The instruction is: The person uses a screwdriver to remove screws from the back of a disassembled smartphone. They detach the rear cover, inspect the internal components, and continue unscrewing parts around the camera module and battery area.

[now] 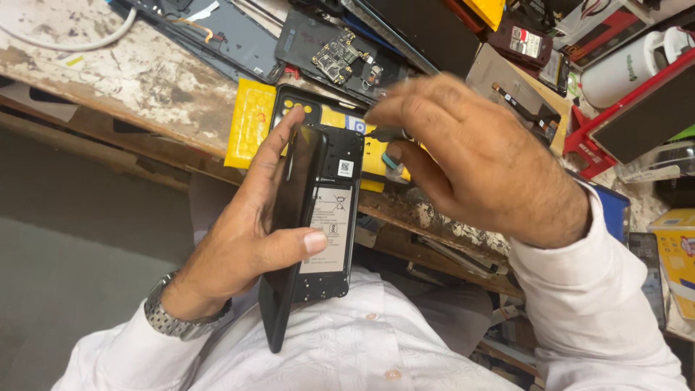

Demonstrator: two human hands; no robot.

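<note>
My left hand (250, 224) grips an opened black smartphone (329, 217) held upright over my lap, its back off and its grey battery showing, thumb pressed on the battery. A black back cover (286, 217) sits in the same hand, tilted against the phone's left side. My right hand (478, 159) hovers at the phone's top right corner, fingers pinched on a small dark tool with a teal tip (391, 156), which touches or nearly touches the phone's upper edge.
A worn workbench (130, 80) carries a yellow packet (250, 123), another opened phone with a bare circuit board (340, 58), dark panels, a white cable (87, 40), a red tray (637, 108) and a white bottle (622, 69). A yellow box (677, 253) lies at right.
</note>
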